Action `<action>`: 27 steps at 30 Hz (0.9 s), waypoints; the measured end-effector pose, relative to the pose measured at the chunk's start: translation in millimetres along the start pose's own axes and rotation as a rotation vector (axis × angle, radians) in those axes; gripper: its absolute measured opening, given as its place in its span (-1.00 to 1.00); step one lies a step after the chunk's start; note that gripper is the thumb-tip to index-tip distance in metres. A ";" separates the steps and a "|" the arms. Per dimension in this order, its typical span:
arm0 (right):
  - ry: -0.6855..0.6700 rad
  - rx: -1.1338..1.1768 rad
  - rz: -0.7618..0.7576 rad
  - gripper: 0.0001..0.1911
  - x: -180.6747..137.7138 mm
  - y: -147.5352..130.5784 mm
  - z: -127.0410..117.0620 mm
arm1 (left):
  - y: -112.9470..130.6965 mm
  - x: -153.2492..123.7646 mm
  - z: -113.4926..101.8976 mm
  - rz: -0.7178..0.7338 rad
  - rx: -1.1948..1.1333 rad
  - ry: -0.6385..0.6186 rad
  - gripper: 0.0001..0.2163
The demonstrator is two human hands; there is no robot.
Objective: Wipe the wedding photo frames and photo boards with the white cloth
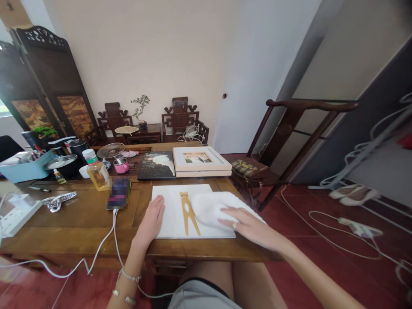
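A white board lies on the wooden table in front of me. On it is a flat tan figure shaped like a clothespin; whether it is painted or a separate piece, I cannot tell. My left hand rests flat on the board's left edge, fingers stretched out and holding nothing. Over the right part of the board, my right hand, with a ring on one finger, grips a white cloth. The cloth is smeared by motion and hides the board's right side.
Behind the board lie a dark photo panel and stacked white frames. To the left are a phone on a white cable, a bottle, a pink cup and a power strip. A wooden chair stands right.
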State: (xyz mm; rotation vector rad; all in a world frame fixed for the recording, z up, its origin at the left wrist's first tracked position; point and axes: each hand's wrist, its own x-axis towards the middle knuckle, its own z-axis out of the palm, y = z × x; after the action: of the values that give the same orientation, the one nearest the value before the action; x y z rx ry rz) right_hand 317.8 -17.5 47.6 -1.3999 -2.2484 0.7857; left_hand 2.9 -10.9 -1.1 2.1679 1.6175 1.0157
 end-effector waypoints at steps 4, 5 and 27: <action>-0.135 -0.025 0.029 -0.45 -32.3 -5.7 -2.8 | 2.6 0.0 -1.4 -0.002 -0.001 -0.012 -0.64; -0.144 -0.025 0.032 -0.45 -31.5 -5.6 -3.2 | 2.9 0.0 -1.6 -0.005 -0.001 -0.013 -0.63; -0.040 -0.018 -0.022 -0.45 28.6 -2.7 -12.0 | -2.7 0.3 0.0 -0.012 -0.002 -0.022 -0.61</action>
State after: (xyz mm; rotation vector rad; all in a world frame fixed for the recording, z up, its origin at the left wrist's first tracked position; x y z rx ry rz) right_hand 310.5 10.4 59.2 -1.3773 -2.3025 0.7941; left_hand 1.0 -9.6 -2.6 2.1579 1.6176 0.9856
